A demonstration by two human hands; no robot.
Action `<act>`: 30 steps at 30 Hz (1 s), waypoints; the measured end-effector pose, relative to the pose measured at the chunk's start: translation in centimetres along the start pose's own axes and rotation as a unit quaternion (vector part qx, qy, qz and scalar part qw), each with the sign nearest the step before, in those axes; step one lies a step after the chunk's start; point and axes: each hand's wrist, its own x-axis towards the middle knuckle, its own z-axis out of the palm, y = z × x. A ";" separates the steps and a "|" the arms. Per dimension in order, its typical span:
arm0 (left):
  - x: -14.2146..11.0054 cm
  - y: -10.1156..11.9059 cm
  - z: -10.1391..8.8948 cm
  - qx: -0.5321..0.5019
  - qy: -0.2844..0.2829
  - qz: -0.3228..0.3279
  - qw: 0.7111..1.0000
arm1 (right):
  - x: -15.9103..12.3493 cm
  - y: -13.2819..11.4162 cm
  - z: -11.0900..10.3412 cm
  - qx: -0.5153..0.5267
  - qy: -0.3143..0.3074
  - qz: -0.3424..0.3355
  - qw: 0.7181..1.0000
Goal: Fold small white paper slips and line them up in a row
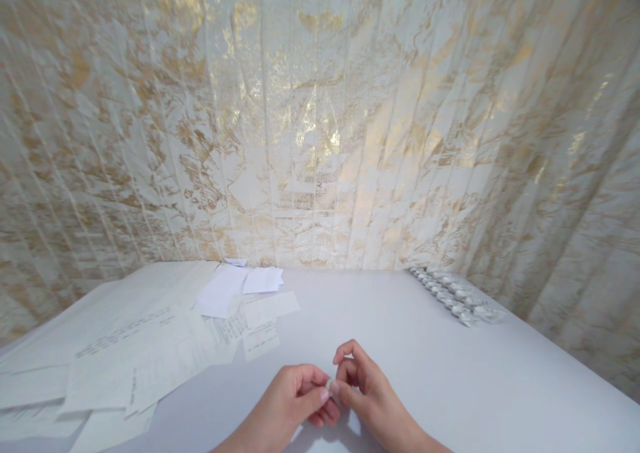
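Close together above the white table, my two hands meet at the fingertips near the front. A small whitish piece (329,384) sits pinched between them, mostly hidden by the fingers; its kind is too small to make out. My left hand (305,396) grips it between thumb and index finger, the other fingers curled beneath. From the right, the thumb and a finger of my right hand (363,386) press on the same piece, while its index finger is raised and bent.
Printed paper sheets (120,346) overlap across the left of the table (380,313). Smaller blank white papers (223,292) lie at the back left. Rows of small silvery wrapped items (450,296) lie at the back right. A gold-patterned curtain (320,120) hangs behind the table.
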 end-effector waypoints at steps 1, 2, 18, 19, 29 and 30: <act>0.0 0.0 0.1 0.002 0.006 0.002 1.000 | 0.0 0.0 0.0 -0.008 -0.001 -0.003 1.000; -0.1 0.0 0.2 0.002 0.011 0.005 1.000 | -0.1 0.0 0.0 -0.019 -0.002 -0.005 1.000; 0.1 -1.4 -0.3 0.002 0.059 0.095 0.994 | -0.1 0.9 0.1 -0.039 0.029 -0.055 0.997; 0.1 -1.2 -0.4 0.007 0.068 0.101 0.993 | -0.1 0.8 0.1 -0.045 0.031 -0.059 0.997; -0.3 -0.7 -0.3 0.086 0.090 0.130 0.984 | -0.2 0.0 0.0 -0.066 0.052 -0.032 0.996; -0.3 -0.9 -0.3 0.084 0.094 0.134 0.983 | -0.2 0.0 0.1 -0.067 0.054 -0.031 0.996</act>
